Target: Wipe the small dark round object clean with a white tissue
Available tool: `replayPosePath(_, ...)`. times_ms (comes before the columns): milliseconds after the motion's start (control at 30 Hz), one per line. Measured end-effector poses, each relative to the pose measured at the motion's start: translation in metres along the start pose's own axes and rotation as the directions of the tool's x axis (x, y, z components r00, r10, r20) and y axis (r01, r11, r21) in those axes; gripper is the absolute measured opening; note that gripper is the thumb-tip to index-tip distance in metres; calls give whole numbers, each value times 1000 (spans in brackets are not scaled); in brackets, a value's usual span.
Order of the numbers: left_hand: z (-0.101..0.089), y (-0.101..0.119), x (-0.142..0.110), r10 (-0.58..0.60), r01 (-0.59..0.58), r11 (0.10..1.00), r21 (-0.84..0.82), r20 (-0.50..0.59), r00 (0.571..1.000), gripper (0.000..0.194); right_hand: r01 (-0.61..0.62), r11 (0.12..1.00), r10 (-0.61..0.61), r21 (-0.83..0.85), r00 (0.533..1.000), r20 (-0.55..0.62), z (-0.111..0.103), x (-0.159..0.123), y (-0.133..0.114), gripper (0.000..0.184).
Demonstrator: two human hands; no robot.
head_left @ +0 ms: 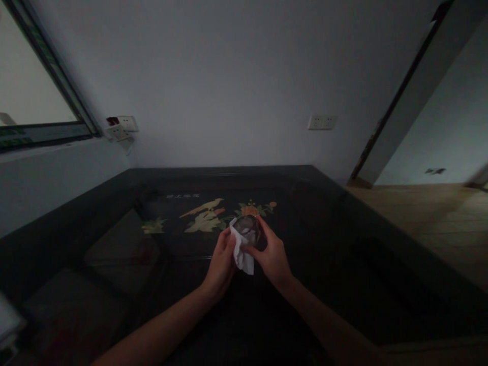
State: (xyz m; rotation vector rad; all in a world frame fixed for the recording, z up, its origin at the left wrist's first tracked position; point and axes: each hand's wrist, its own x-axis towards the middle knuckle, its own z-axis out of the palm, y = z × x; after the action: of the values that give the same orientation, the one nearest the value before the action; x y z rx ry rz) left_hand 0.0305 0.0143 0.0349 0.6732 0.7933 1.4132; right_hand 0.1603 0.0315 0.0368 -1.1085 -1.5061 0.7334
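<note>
Between my two hands, above the dark tabletop (305, 284), is a round, see-through glass cup (247, 223), its opening tilted toward me. A crumpled white tissue (244, 259) is tucked over its near left rim and hangs down below. My left hand (222, 256) is closed on the tissue and the left side of the cup. From the right, my right hand (272, 251) grips the cup, fingers along its far side and thumb over the tissue. Dim light hides the cup's underside and some fingertips.
Gold birds and orange flowers (249, 209) decorate the black table's surface. A pale wall with a double socket (322, 122) rises behind it. At the left corner a plug adapter (118, 132) sticks out below the window. A white object (7, 317) lies at the lower left edge.
</note>
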Motion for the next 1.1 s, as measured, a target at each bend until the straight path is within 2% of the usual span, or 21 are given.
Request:
replayPosePath(200,-7,6,-1,193,-189,957,221,5,981,37,16,994,-21,107,999,47,0,2,0,77)
replayPosePath(333,-3,18,-3,287,-287,883,371,59,956,37,-45,967,28,252,997,69,0,4,-1,79)
replayPosePath(500,6,28,-4,321,-341,876,343,114,940,34,-100,932,71,347,993,96,0,2,-6,80)
replayPosePath(667,5,30,-5,339,-356,889,289,111,934,31,-223,855,150,468,971,188,6,-5,-6,82)
replayPosePath(800,-1,32,-7,400,-462,816,348,237,885,21,-310,799,186,516,942,279,11,-8,-1,68)
replayPosePath(967,-7,34,-8,387,-495,782,380,327,862,20,-356,732,175,581,922,345,10,-8,-3,65)
replayPosePath(1033,-7,34,-8,387,-489,791,368,318,866,19,-381,711,185,591,912,365,9,-8,-4,64)
replayPosePath(1100,-5,35,-7,381,-455,824,339,263,886,16,-412,696,205,588,899,388,8,-9,-5,63)
